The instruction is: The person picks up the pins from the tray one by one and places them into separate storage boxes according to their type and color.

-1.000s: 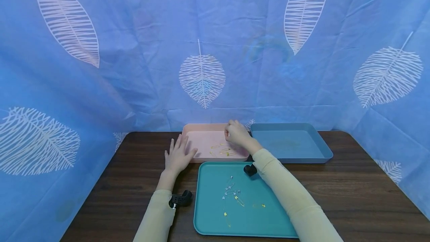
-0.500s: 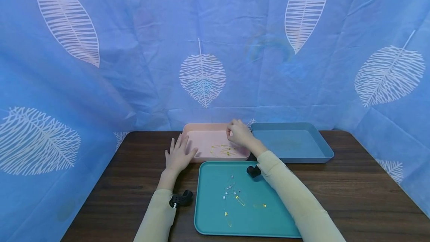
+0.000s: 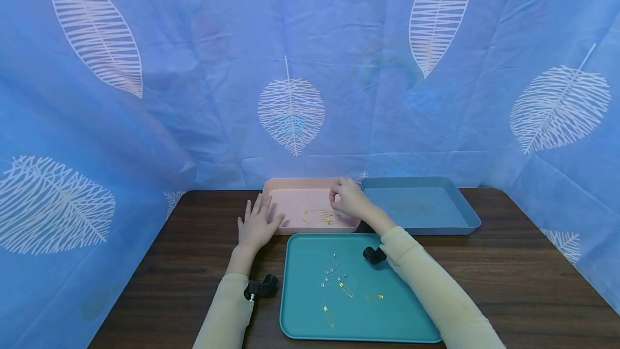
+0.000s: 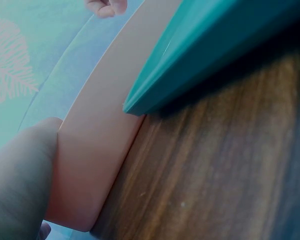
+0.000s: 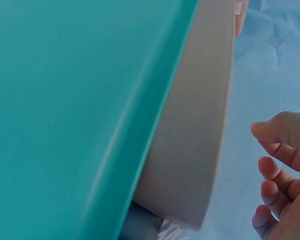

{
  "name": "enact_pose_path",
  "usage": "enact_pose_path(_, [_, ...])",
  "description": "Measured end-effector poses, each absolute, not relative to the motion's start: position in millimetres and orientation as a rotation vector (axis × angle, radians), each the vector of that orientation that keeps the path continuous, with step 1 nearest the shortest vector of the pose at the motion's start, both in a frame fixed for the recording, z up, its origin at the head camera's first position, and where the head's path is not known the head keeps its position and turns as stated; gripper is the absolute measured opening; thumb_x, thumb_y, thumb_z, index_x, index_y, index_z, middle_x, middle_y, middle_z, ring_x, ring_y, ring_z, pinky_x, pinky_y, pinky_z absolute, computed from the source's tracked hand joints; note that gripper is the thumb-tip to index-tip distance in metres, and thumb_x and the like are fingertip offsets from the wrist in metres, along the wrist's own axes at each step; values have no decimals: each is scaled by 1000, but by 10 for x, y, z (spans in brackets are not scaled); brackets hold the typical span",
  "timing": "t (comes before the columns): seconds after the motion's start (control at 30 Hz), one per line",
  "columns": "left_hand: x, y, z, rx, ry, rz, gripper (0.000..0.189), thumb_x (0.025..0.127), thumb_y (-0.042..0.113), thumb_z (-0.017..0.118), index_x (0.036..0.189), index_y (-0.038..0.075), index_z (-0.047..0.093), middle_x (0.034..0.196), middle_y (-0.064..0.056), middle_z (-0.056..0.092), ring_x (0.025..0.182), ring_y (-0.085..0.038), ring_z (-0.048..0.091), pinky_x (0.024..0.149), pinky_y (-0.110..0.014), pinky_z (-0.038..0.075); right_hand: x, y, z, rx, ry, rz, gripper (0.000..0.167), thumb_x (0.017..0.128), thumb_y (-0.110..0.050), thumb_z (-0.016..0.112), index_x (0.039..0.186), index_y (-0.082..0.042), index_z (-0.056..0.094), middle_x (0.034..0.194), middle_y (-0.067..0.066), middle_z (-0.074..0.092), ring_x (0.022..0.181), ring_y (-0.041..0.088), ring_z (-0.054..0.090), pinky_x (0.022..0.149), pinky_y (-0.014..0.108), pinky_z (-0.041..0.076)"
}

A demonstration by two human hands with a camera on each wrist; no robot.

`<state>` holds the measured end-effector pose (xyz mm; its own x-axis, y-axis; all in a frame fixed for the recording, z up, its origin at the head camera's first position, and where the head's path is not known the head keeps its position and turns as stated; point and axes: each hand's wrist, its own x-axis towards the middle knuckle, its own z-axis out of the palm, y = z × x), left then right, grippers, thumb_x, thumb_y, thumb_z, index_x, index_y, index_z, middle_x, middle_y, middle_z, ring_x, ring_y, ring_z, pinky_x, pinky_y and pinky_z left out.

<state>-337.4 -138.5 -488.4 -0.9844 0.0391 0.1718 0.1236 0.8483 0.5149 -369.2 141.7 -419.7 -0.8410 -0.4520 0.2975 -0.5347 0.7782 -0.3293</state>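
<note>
While the left hand point(image 3: 258, 229) is laid with its fingers spread at the near left corner of the pink tray point(image 3: 293, 203), the right hand point(image 3: 350, 198) is held over that tray's right side. The fingers of the right hand are curled, and the tips of its thumb and first finger are brought close together. No pin can be seen between them, but pins are so thin that it cannot be told for sure whether one is being pinched.

By this hand, a small bunch of yellow pins point(image 3: 333, 222) can be seen in the pink tray. Nearer the person, the green tray point(image 3: 378, 327) is set, with silver pins point(image 3: 331, 278) and three more yellow ones point(image 3: 346, 290) scattered in it. The blue tray point(image 3: 411, 206) is placed just beside the pink one, on the right.

It seems that pins are being sorted by colour, and that yellow ones are being put in the pink tray. If a pin is held, it should be let go low over the others. If not, the right hand should be brought back to the green tray, where one yellow pin should be picked up gently, with no silver one dragged along.
</note>
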Motion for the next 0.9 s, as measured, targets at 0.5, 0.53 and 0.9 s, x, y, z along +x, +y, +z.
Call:
enact_pose_path(0.5, [-3360,-1372,-4878,-127,-2856,-811,77,93,57,53,156,24,26,165,-8,14,151,-42,9,109,-77,13,-3389,1606,-4123,850,-2687,719,19,83,-9,71,70,-17,59,94,7,54,113,40,51,105,60,36])
enact_pose_path(0.53, [-3360,-1371,-4879,-127,-2857,-806,77,93,58,53,156,24,26,165,-8,14,151,-42,9,109,-77,13,-3362,1622,-4118,846,-2685,732,19,83,-9,72,70,-16,59,93,7,55,115,40,50,106,60,36])
enact_pose_path(0.9, [-3365,-1380,-4871,-121,-2881,-799,76,94,60,50,156,25,24,166,-5,11,152,-40,7,110,-77,11,-3068,1806,-4095,846,-2681,717,19,85,-9,72,75,-18,59,96,6,54,87,20,38,74,35,33])
